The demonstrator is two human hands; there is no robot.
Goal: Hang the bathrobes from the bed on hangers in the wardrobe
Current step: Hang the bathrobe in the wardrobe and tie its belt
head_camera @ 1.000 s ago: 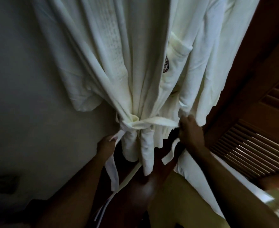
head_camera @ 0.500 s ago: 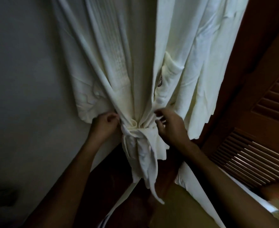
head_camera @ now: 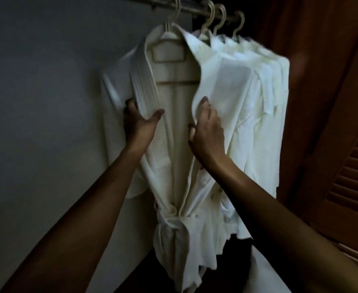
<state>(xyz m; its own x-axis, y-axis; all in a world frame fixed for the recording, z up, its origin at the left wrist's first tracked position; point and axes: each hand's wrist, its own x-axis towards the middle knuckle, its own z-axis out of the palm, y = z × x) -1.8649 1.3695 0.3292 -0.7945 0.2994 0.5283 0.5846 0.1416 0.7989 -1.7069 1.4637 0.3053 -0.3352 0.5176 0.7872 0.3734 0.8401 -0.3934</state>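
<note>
A white bathrobe [head_camera: 173,166] hangs on a pale hanger [head_camera: 169,37] from the wardrobe rail [head_camera: 186,9], its belt [head_camera: 173,220] tied at the waist. My left hand [head_camera: 138,123] grips the robe's left collar edge, thumb in front and fingers behind. My right hand [head_camera: 207,132] holds the right collar edge, fingers curled on the cloth. Behind it to the right hang more white bathrobes [head_camera: 264,102] on their own hangers [head_camera: 222,20].
A grey wardrobe wall [head_camera: 47,102] fills the left side. On the right stands a brown wooden louvred door [head_camera: 347,166]. Below the robes the wardrobe is dark, with something white [head_camera: 264,271] at the bottom right.
Both hands have left the tied belt at the waist and risen to the robe's collar edges. The view has tilted up, so the rail and hangers now show.
</note>
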